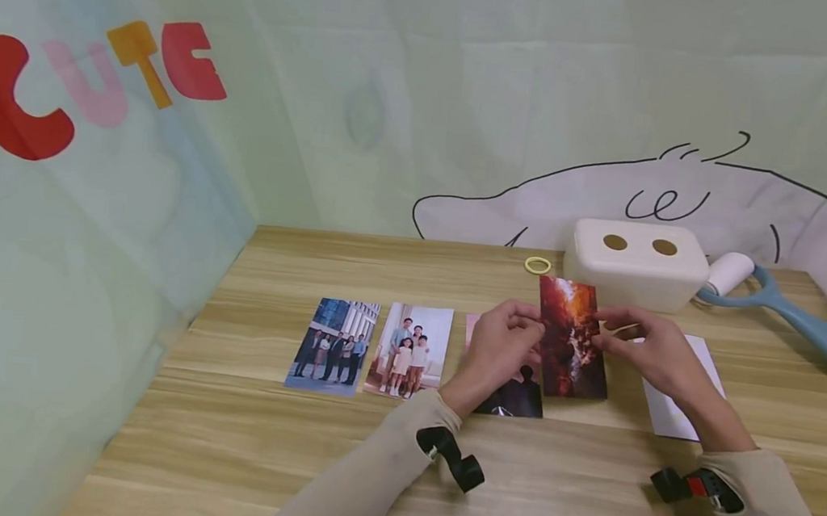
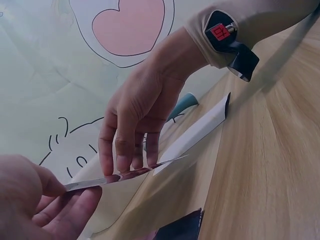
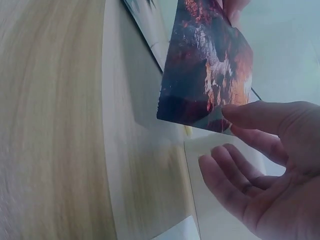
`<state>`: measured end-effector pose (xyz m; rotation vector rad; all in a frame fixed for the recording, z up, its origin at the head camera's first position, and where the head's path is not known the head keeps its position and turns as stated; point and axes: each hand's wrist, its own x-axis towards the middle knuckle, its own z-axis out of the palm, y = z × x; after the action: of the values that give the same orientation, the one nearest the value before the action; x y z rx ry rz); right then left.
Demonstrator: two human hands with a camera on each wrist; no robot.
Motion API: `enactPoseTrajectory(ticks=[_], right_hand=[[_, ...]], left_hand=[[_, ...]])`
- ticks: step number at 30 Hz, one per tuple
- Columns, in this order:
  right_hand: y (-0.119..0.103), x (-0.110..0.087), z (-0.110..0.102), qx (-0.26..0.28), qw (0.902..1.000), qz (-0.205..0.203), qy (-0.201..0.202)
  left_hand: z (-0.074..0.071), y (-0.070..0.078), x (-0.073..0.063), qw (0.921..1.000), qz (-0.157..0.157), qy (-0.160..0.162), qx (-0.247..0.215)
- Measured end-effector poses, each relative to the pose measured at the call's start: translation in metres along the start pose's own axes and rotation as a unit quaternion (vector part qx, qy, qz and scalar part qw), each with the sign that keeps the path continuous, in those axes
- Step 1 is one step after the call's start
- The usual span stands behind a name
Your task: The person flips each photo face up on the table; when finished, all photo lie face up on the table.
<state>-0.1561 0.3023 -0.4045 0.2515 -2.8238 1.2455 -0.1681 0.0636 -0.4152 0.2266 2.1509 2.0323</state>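
A photo print with a fiery orange and dark red scene (image 1: 571, 343) is held up over the table. My left hand (image 1: 495, 347) pinches its left edge between thumb and fingers. On the opposite edge, my right hand (image 1: 657, 354) pinches it too; the right wrist view shows the thumb (image 3: 250, 116) on the picture side. Below my left hand lies a pink and dark photo (image 1: 515, 400), partly covered. Farther left are a family photo (image 1: 409, 351) and a photo of people in office clothes (image 1: 333, 347). A white sheet (image 1: 675, 408) lies under my right forearm.
Behind the hands stands a cream box (image 1: 635, 263) with two round holes. Beside it are a blue-handled lint roller (image 1: 796, 312) and a yellow ring (image 1: 538, 265). A printed cloth (image 1: 396, 111) hangs along the table's back edge.
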Motion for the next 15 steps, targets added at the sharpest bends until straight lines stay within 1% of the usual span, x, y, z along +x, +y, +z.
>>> enactPoseTrajectory(ticks=[4,9,15], right_hand=[[0.0005,0.0008,-0.0018,0.014,0.9996,0.022,-0.011],[0.0035,0.002,-0.0021,0.028,0.999,0.026,-0.023],[0.0049,0.0022,-0.0019,0.029,0.9987,0.033,-0.024]], left_hand=[[-0.0005,-0.0025,0.0015,1.0,0.004,0.0,-0.008],[-0.0009,-0.0054,0.0024,0.9998,0.007,0.004,-0.016],[-0.0016,-0.0094,0.0026,0.9998,0.016,0.004,-0.008]])
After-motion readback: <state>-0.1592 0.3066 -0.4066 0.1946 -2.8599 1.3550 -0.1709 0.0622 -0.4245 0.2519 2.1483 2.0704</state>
